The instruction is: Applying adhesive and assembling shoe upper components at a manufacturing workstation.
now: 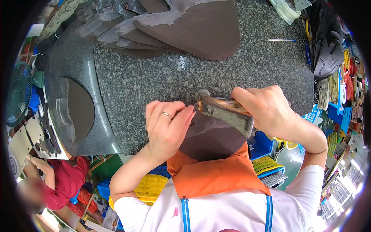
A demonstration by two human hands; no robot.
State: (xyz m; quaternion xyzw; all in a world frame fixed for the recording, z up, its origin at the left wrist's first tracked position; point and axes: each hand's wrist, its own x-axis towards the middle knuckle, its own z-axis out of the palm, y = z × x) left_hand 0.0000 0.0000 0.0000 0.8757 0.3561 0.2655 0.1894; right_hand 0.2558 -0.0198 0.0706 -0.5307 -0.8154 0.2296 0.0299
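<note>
My right hand (268,110) is wrapped round the wooden handle of a hammer (228,116), whose long grey metal head lies over a dark brown sheet piece (211,144). My left hand (164,125), with a ring on one finger, is closed at the upper left edge of that piece, fingertips beside the hammer's end. The piece lies at the near edge of the speckled stone tabletop (154,77) and hangs over it, against my orange apron (220,176). Part of it is hidden under the hammer and my left fingers.
A fanned stack of similar dark pieces (205,31) lies at the far side. Another single piece (79,110) rests on the left. A pen (282,40) and a plastic bag (286,11) are at the far right. A co-worker in red (69,179) sits at lower left.
</note>
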